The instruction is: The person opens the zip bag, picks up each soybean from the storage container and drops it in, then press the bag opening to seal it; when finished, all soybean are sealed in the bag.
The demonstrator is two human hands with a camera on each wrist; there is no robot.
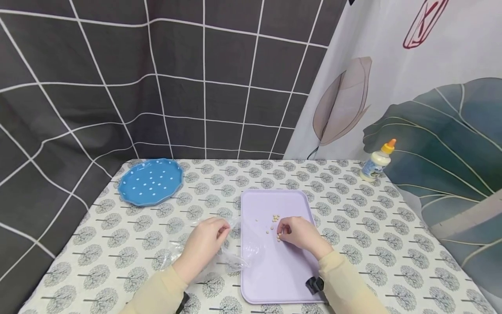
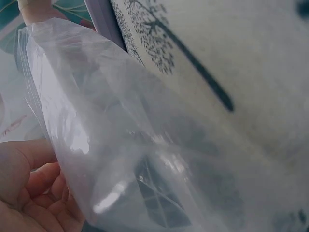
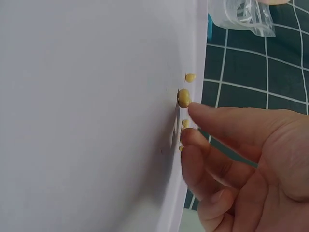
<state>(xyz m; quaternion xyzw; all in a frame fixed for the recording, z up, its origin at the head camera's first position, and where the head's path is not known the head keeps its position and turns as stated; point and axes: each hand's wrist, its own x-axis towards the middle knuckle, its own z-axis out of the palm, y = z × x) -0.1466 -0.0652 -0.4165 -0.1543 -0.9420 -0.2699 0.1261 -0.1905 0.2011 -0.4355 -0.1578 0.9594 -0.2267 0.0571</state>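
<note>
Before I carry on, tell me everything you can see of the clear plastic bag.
The clear plastic bag looks thin and soft, creased and glossy, with parallel lines along one edge. The left hand holds it by its edge, over the patterned tablecloth. In the head view, its right part overlaps the left rim of the lilac tray; whether they touch, I cannot tell. I make out no contents.
</note>
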